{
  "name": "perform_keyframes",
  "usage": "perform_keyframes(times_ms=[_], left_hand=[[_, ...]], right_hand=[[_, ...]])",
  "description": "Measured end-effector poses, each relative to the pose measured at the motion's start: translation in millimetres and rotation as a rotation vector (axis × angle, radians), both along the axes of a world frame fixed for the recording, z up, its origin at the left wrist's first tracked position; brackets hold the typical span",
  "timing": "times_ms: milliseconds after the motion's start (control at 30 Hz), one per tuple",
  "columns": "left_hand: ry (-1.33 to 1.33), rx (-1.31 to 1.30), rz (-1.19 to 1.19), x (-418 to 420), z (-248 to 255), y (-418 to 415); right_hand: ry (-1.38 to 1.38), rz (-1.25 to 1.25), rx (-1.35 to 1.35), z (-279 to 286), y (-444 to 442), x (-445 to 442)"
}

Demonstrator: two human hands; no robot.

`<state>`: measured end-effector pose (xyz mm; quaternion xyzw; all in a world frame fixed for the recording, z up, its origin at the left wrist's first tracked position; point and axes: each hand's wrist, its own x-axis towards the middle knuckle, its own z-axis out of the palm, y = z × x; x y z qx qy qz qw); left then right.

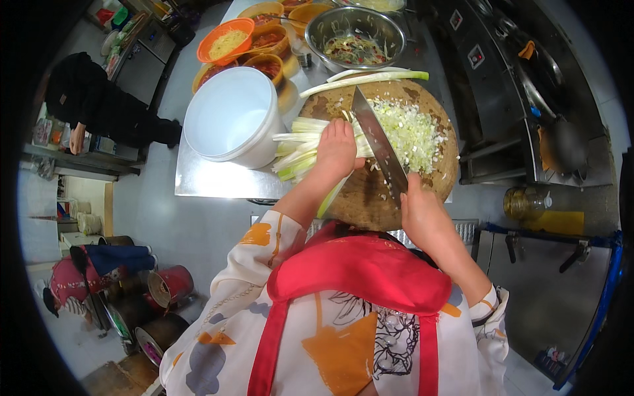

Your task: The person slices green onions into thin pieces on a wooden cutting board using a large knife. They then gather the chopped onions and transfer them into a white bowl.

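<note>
My left hand (338, 148) presses a bundle of split scallion stalks (299, 148) onto a round wooden chopping board (356, 203). In my right hand (423, 210) is the handle of a Chinese cleaver (379, 141), its blade standing at the cut ends of the bundle, just right of my left fingers. Chopped scallion (408, 131) is heaped on the board to the right of the blade, with small bits scattered around it. Whole scallion stalks (366, 81) lie across the board's far edge. One loose green stalk (329, 198) sticks out below my left hand.
Left of the board, a white plastic bucket (230, 116) stands on the steel table (203, 183). Beyond are a steel mixing bowl (355, 39), an orange colander (225, 42) and several brown bowls (267, 67). A stove counter (488, 89) runs along the right. Two people work at left.
</note>
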<state>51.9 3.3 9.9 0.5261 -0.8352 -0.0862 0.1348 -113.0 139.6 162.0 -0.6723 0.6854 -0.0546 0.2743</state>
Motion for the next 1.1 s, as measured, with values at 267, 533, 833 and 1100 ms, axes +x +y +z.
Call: perform_keyframes(times_ms=[267, 533, 833, 1100], left_hand=[[-0.005, 0.003, -0.021, 2.8, 2.2, 2.2], [-0.146, 0.147, -0.029, 5.4, 27.2, 0.4], [-0.235, 0.145, -0.077, 39.5, 31.8, -4.1], [-0.255, -0.053, -0.026, 24.1, 28.4, 33.1]], right_hand=[[-0.052, 0.052, 0.124, -15.5, -27.6, -8.9], [0.048, 0.045, 0.057, -54.0, -64.6, 15.6], [0.023, 0.015, 0.054, -57.7, -62.1, 11.3], [-0.041, 0.043, 0.038, -61.7, -61.7, 1.1]])
